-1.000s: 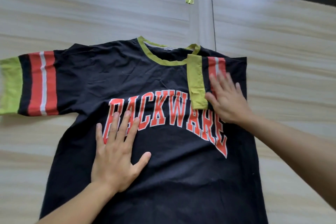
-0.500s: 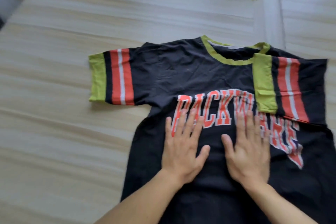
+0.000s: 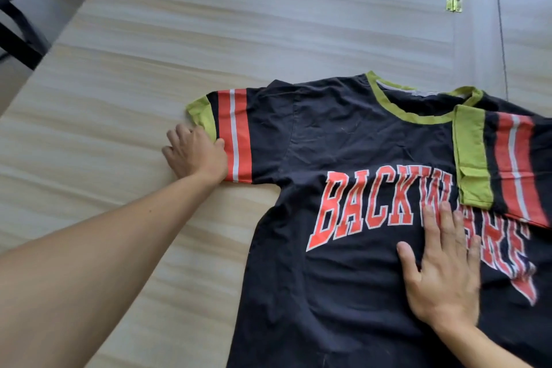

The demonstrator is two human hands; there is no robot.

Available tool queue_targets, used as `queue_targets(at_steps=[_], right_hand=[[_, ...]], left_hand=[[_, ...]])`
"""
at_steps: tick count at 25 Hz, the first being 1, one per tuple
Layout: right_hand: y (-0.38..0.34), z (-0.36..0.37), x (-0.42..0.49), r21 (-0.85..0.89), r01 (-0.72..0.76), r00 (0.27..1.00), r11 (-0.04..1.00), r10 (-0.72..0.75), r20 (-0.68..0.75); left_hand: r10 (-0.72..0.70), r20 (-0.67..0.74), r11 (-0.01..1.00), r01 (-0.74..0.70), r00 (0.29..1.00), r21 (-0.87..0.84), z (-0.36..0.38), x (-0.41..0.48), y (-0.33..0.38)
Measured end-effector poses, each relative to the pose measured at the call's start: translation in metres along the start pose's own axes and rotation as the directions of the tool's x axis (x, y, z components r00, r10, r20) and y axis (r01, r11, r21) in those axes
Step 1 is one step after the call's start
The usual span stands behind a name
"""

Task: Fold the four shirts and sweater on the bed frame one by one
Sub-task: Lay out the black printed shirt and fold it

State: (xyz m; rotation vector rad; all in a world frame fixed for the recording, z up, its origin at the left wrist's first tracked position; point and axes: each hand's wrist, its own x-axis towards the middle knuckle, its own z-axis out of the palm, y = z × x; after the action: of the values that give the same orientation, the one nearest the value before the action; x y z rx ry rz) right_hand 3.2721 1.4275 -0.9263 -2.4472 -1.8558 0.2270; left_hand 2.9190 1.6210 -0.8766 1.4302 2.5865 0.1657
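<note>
Small brass hinge sits flat on the boards far ahead of me. Dark chair frame stands off my left edge.

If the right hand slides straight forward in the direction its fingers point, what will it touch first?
The right hand lies flat on the black shirt, fingers pointing up toward the collar. Going straight on, it would probably first meet the green cuff of the folded-in sleeve, just beyond the fingertips.

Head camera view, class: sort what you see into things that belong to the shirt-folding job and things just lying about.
Belongs to the job:
black shirt
left hand at the left sleeve cuff
right hand flat on the shirt's chest
wooden bed frame under the shirt

Just lying about:
small brass hinge
dark furniture legs beside the frame
</note>
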Motion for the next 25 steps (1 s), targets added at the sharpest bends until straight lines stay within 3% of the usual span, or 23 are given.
queue_targets(at_steps=[3, 5, 7, 10, 12, 16, 18, 21, 23, 25], right_hand=[[0.000, 0.000, -0.002, -0.013, 0.000, 1.000, 1.000, -0.001, -0.021], [0.001, 0.000, -0.001, -0.022, -0.001, 1.000, 1.000, 0.000, -0.024], [0.001, 0.000, -0.001, -0.003, 0.003, 1.000, 1.000, -0.003, -0.022], [0.001, 0.001, -0.005, 0.004, 0.004, 1.000, 1.000, -0.004, -0.030], [0.001, 0.000, -0.003, 0.008, 0.013, 1.000, 1.000, -0.013, -0.028], [0.002, -0.003, -0.001, 0.038, 0.028, 0.999, 0.999, -0.027, -0.037], [-0.001, -0.008, -0.005, 0.190, 0.065, 0.995, 0.980, -0.050, -0.086], [0.009, -0.032, 0.050, 0.394, 0.146, 0.956, 0.908, -0.026, -0.294], [0.033, -0.054, 0.127, 0.323, 0.058, 0.950, 0.945, 0.047, -0.307], [0.066, -0.065, 0.202, 0.154, 0.010, 0.980, 0.988, 0.021, -0.198]], left_hand=[[0.047, -0.027, 0.943, -0.053, 0.999, -0.327, -0.029, -0.012, 0.053], [0.247, -0.130, 0.854, -0.279, 0.960, -0.438, -0.051, -0.032, 0.101], [0.512, -0.160, 0.706, -0.519, 0.844, -0.481, -0.062, -0.061, 0.141], [0.730, -0.053, 0.592, -0.669, 0.682, -0.449, -0.037, -0.108, 0.165], [0.757, -0.013, 0.597, -0.699, 0.654, -0.395, 0.002, -0.120, 0.155], [0.724, 0.179, 0.681, -0.732, 0.666, -0.026, 0.073, -0.113, 0.121], [0.727, 0.159, 0.668, -0.742, 0.668, 0.059, 0.089, -0.112, 0.111], [0.745, 0.120, 0.651, -0.755, 0.656, 0.080, 0.094, -0.112, 0.105], [0.748, 0.121, 0.651, -0.757, 0.653, 0.058, 0.092, -0.108, 0.107], [0.738, 0.113, 0.664, -0.746, 0.665, 0.051, 0.090, -0.106, 0.109]])
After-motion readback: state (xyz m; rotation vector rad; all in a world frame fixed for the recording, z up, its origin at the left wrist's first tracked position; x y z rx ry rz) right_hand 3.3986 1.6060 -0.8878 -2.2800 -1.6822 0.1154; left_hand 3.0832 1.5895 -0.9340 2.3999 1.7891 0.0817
